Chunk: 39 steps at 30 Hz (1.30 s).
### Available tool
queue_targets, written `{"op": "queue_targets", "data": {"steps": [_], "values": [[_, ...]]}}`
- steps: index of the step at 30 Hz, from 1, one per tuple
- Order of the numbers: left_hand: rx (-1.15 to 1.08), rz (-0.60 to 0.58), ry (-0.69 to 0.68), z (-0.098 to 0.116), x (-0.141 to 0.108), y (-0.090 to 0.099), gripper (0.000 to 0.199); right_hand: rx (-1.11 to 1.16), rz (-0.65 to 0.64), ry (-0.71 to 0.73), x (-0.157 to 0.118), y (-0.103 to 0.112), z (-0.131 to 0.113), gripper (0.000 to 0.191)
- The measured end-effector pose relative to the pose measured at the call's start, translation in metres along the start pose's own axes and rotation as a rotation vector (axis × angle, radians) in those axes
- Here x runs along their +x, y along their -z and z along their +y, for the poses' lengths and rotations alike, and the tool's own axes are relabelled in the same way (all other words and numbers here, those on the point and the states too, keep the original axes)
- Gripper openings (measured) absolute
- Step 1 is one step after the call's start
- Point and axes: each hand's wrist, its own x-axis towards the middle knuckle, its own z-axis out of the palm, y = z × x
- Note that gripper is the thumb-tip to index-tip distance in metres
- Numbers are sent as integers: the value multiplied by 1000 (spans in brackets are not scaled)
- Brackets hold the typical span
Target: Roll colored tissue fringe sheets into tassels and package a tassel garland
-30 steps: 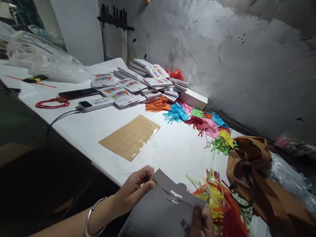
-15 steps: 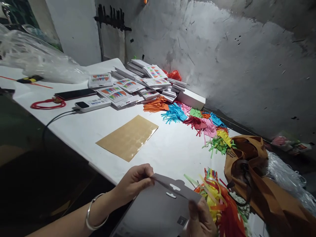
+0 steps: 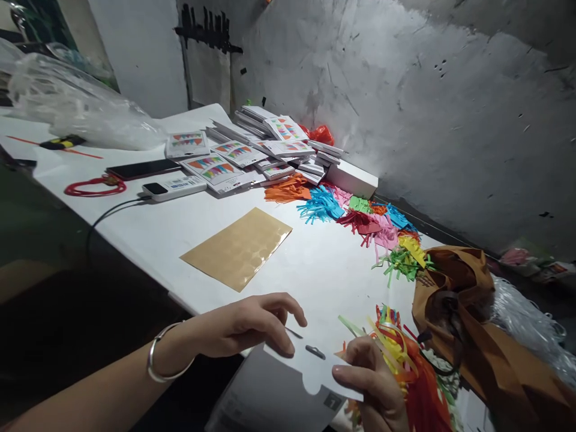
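A flat white cardboard box [image 3: 265, 390] is held upright at the table's front edge, its lower part cut off by the picture. Its top flap [image 3: 310, 365] lies folded over toward me, with a hang hole and a rounded tab. My left hand [image 3: 256, 324], wearing a silver bangle, has its thumb and fingers about the flap's left end; one finger is raised over it. At the right end, my right hand [image 3: 371, 381] pinches the flap between thumb and bent fingers. Colourful paper tassels [image 3: 405, 360] lie just beyond my right hand.
A brown sheet of round clear stickers [image 3: 238, 249] lies mid-table. Behind are piled printed boxes [image 3: 243, 156] and a row of paper tassels [image 3: 360, 219]. A phone [image 3: 143, 169], a white cabled device [image 3: 174, 188] and plastic wrap [image 3: 85, 108] are left; a brown bag [image 3: 454, 300] is right.
The top flap has gone from standing up to folded down over the box's front. My left fingers have opened out and shifted along the flap; my right hand has risen slightly.
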Motion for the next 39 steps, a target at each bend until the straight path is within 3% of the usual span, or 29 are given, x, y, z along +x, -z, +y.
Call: {"op": "queue_targets", "data": {"steps": [4,7,10,13,17,20,24,28,34,39], "values": [[49,36,4,6,0,-2,33,-93,26,59,-8,-7,6,23],[136,66,-5,8,0,-11,26,-254,-13,89,-9,1,5,29],[209,137,17,7,2,-22,13,-348,-104,143,1,14,-5,26],[236,154,2,6,6,-30,18,-503,-241,192,17,17,-17,15],[216,147,7,3,9,-36,21,-706,-340,104,32,2,-21,30],[128,265,99,-6,9,-42,35,-712,-444,48,39,-7,-20,23],[-44,348,152,-19,11,-52,38,-740,-606,-86,53,-4,-25,36],[-79,312,122,-19,16,-52,32,-747,-757,-218,67,1,-32,20],[44,287,202,-18,20,-46,33,-663,-773,-361,77,5,-32,18],[53,273,214,-18,21,-47,32,-681,-737,-354,80,7,-29,10]]}}
